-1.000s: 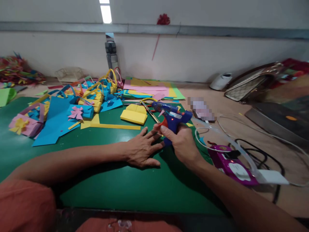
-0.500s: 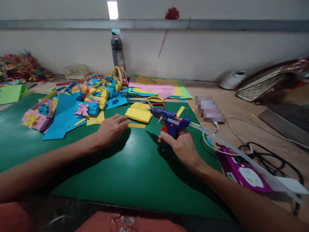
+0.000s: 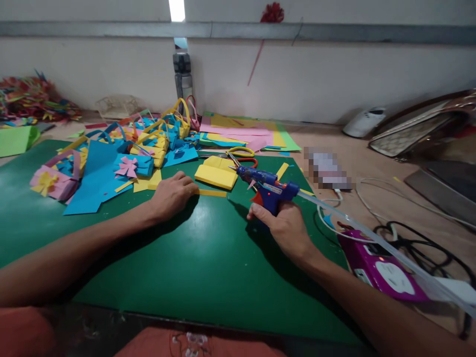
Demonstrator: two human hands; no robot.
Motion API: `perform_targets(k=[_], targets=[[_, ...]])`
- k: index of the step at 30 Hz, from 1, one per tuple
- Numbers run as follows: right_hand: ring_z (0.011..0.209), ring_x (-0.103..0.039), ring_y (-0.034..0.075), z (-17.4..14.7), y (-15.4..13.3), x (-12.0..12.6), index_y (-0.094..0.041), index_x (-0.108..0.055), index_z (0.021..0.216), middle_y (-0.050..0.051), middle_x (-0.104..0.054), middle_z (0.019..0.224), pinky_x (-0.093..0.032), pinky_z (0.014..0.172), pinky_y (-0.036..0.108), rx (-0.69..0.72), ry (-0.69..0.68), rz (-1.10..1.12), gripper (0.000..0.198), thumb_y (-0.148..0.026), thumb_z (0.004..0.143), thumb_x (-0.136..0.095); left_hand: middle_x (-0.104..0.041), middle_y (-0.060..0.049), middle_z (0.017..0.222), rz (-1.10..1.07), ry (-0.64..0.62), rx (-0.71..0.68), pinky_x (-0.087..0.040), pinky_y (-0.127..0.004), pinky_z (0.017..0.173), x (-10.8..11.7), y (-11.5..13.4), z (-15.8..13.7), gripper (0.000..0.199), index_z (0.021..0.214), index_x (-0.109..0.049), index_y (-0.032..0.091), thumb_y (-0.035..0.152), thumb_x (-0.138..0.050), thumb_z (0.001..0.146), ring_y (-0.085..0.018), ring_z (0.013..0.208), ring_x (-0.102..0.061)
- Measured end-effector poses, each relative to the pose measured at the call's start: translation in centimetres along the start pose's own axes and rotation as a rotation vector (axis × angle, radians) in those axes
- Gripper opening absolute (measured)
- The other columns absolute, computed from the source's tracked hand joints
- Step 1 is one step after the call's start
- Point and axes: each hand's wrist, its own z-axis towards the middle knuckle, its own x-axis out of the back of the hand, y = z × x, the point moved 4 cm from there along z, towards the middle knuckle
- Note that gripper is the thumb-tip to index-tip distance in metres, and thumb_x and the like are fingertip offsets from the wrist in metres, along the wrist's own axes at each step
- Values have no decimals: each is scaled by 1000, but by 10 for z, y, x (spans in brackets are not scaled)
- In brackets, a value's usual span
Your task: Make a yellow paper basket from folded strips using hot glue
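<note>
Pale wall (image 3: 111, 62) runs behind the workbench, crossed by a grey rail (image 3: 111, 29), and a dark bottle (image 3: 183, 74) stands against it. Nearer me, a green mat (image 3: 208, 277) covers much of the brown tabletop (image 3: 323, 136).

Over that mat, the person's right hand (image 3: 288, 228) is wrapped round the handle of a blue glue gun (image 3: 273, 192), thumb toward its orange trigger. Its nozzle points left, near the right edge of a folded yellow paper piece (image 3: 215, 176); I can't tell whether they touch. One long clear glue stick (image 3: 366, 232) trails out of the back, passing above a purple power strip (image 3: 359, 249).

The left hand (image 3: 174, 195) is curled at the left end of a narrow yellow strip (image 3: 212, 193), which lies just in front of the folded piece; whether the fingers pinch it or merely cover it, I can't see. Scissors (image 3: 243, 150) with yellow and red handles lie behind the nozzle. Farther left, small paper baskets (image 3: 55, 186) crowd around a blue sheet (image 3: 92, 183).
</note>
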Motion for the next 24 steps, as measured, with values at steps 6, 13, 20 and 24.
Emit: perform_targets(k=[6, 13, 20, 24], targets=[[60, -57, 16, -2, -3, 0, -19, -62, 58, 2, -64, 62, -42, 60, 30, -21, -5, -7, 21, -31, 75, -59, -64, -5, 75, -12, 184, -89, -36, -25, 54, 4, 2, -2, 27, 69, -64, 16, 15, -43, 87, -17, 73, -48], [60, -57, 16, -3, -4, 1, -18, -62, 57, 2, -64, 62, -43, 61, 29, -36, -8, 23, 22, -30, 75, -58, -66, -4, 77, -28, 294, -241, -36, -29, 60, 14, 15, -7, 25, 73, -64, 17, 14, -44, 87, -17, 72, -48], [57, -57, 16, -5, -7, 0, -19, -60, 56, 2, -64, 58, -43, 58, 28, -52, -21, 4, 20, -30, 72, -61, -69, -3, 91, -33, 246, -327, -36, -32, 67, 19, 31, -11, 26, 80, -62, 17, 14, -39, 90, -18, 81, -54], [54, -55, 15, -6, -8, -2, -20, -59, 55, 0, -62, 55, -42, 55, 28, -50, -28, -31, 17, -28, 69, -65, -67, -4, 92, -22, 228, -379, -37, -33, 70, 25, 40, -13, 27, 81, -62, 19, 13, -37, 90, -18, 84, -53]])
